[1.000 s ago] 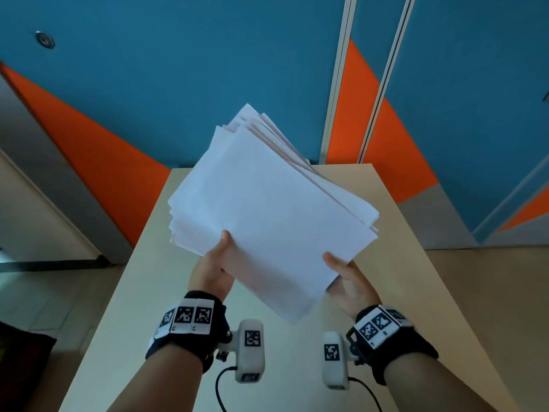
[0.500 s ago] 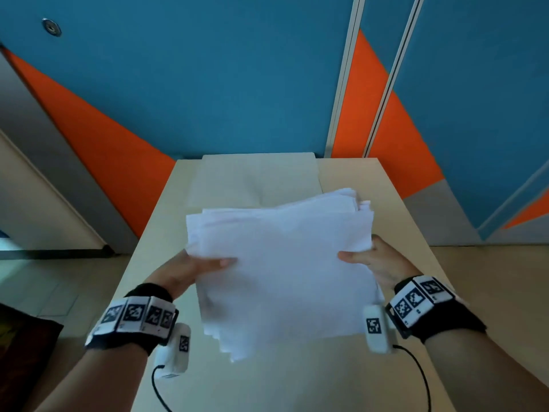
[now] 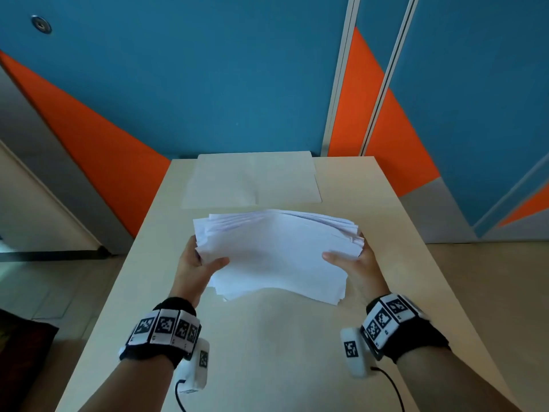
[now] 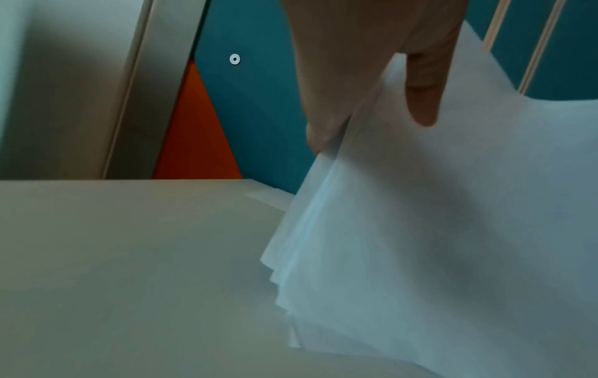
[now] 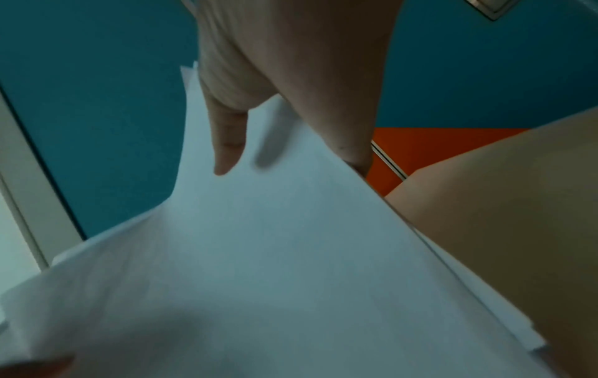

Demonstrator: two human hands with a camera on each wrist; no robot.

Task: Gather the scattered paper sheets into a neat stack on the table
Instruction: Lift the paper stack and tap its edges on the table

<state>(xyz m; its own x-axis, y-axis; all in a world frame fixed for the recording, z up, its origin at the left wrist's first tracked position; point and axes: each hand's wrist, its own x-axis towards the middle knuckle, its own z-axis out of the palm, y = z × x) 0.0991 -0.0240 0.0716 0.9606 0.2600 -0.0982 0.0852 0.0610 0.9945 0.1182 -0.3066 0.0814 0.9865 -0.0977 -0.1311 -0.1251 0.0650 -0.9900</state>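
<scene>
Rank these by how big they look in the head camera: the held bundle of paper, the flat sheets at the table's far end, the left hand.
1. Held bundle of paper
2. Flat sheets, farther away, so unsure
3. Left hand

The paper sheets (image 3: pixel 276 254) form a loose white bundle, its edges uneven and fanned at the far and left sides. It sags at the near edge, held over the middle of the desk (image 3: pixel 267 352), thumbs on top.

The stack of paper (image 3: pixel 276 257) is plain white, and the table (image 3: pixel 395 263) under it is pale beige. The wall (image 3: pixel 208 84) behind shows teal blue with orange triangles. Black wristbands (image 3: pixel 166 337) carry black-and-white square code patterns.
</scene>
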